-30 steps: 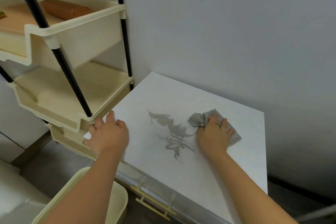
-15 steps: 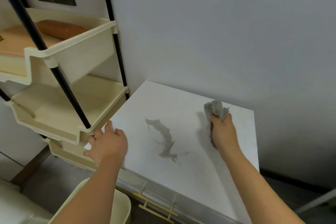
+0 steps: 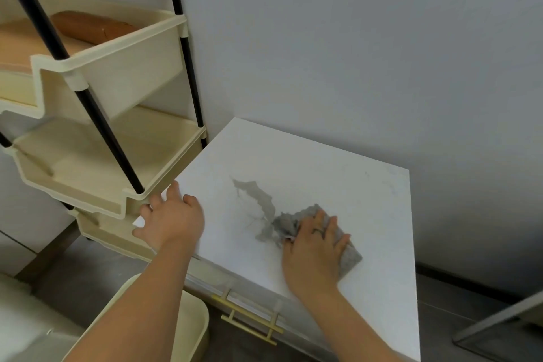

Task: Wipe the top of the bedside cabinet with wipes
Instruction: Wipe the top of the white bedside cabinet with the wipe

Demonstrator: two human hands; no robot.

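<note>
The white top of the bedside cabinet (image 3: 338,173) fills the lower middle of the view, against the grey wall. A grey smear (image 3: 258,195) runs across its centre. My right hand (image 3: 313,253) lies flat on a crumpled grey wipe (image 3: 289,222), pressing it onto the top at the smear's lower end. The wipe sticks out beyond the fingers on both sides. My left hand (image 3: 172,220) rests on the cabinet's left front corner with its fingers spread and nothing in it.
A cream tiered cart (image 3: 97,156) with black poles stands close on the left, a brown roll (image 3: 91,28) in its upper tray. A cream bin (image 3: 191,329) sits below the left arm. The drawer's gold handle (image 3: 249,320) projects at the front. A grey bar (image 3: 499,320) lies lower right.
My right hand had lifted the wipe to the top's far right side; it has now come back down and left, pressing the wipe flat at the smear. The left hand has stayed put.
</note>
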